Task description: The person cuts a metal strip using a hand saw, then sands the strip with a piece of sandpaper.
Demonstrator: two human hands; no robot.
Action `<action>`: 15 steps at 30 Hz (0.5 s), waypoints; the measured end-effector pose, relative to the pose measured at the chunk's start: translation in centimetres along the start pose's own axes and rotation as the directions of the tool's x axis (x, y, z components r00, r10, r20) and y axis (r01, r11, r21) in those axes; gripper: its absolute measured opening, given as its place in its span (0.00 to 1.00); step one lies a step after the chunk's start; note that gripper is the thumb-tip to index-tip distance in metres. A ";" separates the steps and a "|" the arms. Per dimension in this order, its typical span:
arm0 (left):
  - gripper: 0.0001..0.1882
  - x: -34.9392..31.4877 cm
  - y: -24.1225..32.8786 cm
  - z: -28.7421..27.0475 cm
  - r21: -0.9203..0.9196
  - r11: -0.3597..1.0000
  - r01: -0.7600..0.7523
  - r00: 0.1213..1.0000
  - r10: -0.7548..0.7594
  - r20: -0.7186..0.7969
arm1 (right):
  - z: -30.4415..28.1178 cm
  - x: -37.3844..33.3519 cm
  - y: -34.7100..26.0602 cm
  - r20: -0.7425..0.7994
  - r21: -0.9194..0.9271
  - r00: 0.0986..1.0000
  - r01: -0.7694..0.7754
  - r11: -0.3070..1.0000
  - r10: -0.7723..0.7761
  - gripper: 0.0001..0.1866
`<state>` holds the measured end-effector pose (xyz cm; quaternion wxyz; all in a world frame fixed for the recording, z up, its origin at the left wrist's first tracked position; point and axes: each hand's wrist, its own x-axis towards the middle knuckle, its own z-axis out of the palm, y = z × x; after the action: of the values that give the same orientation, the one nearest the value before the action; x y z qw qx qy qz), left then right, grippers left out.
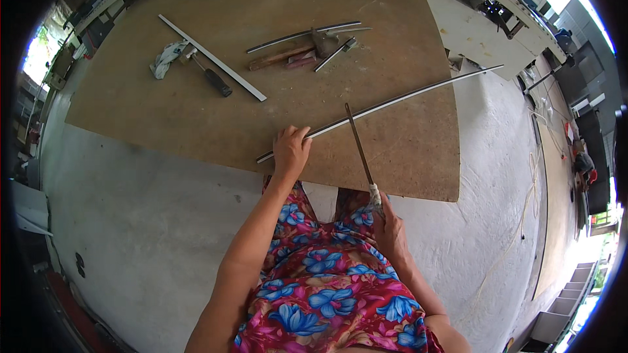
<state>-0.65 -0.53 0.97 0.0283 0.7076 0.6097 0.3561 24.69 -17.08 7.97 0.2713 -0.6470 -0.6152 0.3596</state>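
Observation:
Under my left hand [291,151] lies a long thin black-and-white strip [399,99], slanting across the table's near right part. The fingers of that hand are closed over it near its lower left end, and its far end juts past the table's right edge. My right hand [390,229] is wrapped around the pale, wrapped handle of a narrow dark blade [360,147]. The blade points away from me, and its tip reaches the strip to the right of my left hand. Whether tip and strip touch, I cannot tell.
On the brown tabletop [163,117] lie a white strip [216,59], a dark-handled tool [214,81] and a crumpled cloth [167,57]. Farther right are a wooden-handled hammer [281,57], another dark strip [294,36] and a short strip [332,56]. Machine frames [481,0] stand behind.

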 end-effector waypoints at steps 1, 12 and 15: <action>0.11 -0.2 0.3 -0.6 0.052 0.998 0.016 1.000 -0.015 -0.014 | 0.0 0.4 -0.1 0.004 0.004 1.000 0.000 1.000 0.000 0.26; 0.11 -0.8 -1.0 -1.9 0.001 0.998 0.068 0.997 -0.068 -0.029 | 1.2 1.7 -0.2 0.005 0.022 0.996 0.086 0.996 -0.086 0.24; 0.11 0.4 0.2 -0.2 -0.009 1.000 0.023 0.999 -0.023 -0.036 | 1.7 2.0 -0.1 0.027 0.002 0.994 0.107 0.994 -0.107 0.24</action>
<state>-0.57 -0.33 1.40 0.0245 0.6939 0.6167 0.3710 23.20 -15.22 6.78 0.2819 -0.6082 -0.6524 0.3535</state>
